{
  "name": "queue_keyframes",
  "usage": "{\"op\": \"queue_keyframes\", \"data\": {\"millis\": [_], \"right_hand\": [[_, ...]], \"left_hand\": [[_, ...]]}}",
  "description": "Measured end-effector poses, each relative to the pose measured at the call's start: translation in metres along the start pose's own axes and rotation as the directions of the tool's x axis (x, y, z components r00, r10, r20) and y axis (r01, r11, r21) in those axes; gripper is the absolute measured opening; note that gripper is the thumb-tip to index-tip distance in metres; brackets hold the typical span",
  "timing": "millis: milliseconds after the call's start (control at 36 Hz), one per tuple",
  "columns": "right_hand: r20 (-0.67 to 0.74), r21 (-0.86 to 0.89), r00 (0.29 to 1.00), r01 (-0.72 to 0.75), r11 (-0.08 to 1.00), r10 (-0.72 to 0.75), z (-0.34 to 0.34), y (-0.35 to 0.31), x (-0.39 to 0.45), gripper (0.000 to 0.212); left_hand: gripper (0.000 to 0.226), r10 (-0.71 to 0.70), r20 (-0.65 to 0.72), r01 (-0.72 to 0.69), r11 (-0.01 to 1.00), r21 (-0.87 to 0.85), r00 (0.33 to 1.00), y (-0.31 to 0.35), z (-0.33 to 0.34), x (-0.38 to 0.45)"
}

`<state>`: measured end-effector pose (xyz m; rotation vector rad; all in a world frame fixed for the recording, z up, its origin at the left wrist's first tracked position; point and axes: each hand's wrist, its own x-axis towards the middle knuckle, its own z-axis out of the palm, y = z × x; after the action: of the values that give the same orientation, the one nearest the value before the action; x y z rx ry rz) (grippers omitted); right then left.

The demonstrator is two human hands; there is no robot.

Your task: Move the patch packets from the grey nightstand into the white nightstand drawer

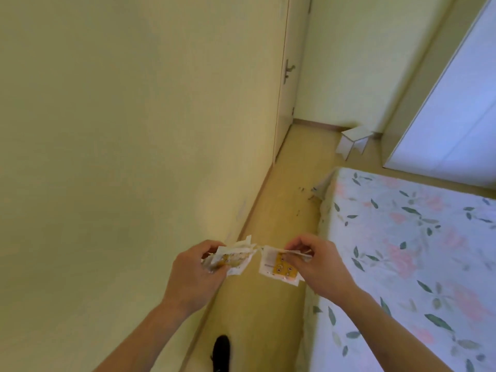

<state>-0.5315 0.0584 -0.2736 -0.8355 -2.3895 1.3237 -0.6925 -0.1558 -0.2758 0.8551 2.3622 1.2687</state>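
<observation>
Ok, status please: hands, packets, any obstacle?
Left hand grips packet bunch. Right hand pinches single packet. Neither nightstand in view. Floor ahead open.

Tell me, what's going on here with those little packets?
A person is standing in a narrow gap between a wall and a bed with a floral sheet, holding patch packets in both hands. The left hand grips a bunch of packets; the right hand pinches a single packet. Neither nightstand is in view, so the packets are mid-carry, not yet in any drawer.
</observation>
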Motion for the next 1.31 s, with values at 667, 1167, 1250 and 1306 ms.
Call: {"op": "queue_keyframes", "data": {"millis": [667, 1167, 1250, 1306], "right_hand": [[-0.551, 0.147, 0.779, -0.264, 0.953, 0.301, -0.126, 0.071, 0.241, 0.026], [-0.531, 0.113, 0.794, -0.28, 0.953, 0.296, -0.284, 0.132, 0.539, 0.021], [-0.555, 0.097, 0.777, -0.295, 0.951, 0.298, -0.299, 0.146, 0.586, 0.02], [-0.578, 0.089, 0.76, -0.303, 0.949, 0.297, -0.309, 0.153, 0.616, 0.021]], "left_hand": [[0.023, 0.406, 0.35, -0.385, 0.914, -0.13, 0.844, 0.112, 0.148, 0.424], [0.031, 0.375, 0.336, -0.347, 0.927, -0.141, 0.864, 0.194, 0.255, 0.716], [0.03, 0.396, 0.358, -0.361, 0.918, -0.163, 0.845, 0.206, 0.279, 0.771], [0.029, 0.413, 0.369, -0.369, 0.91, -0.187, 0.833, 0.214, 0.294, 0.809]]}}
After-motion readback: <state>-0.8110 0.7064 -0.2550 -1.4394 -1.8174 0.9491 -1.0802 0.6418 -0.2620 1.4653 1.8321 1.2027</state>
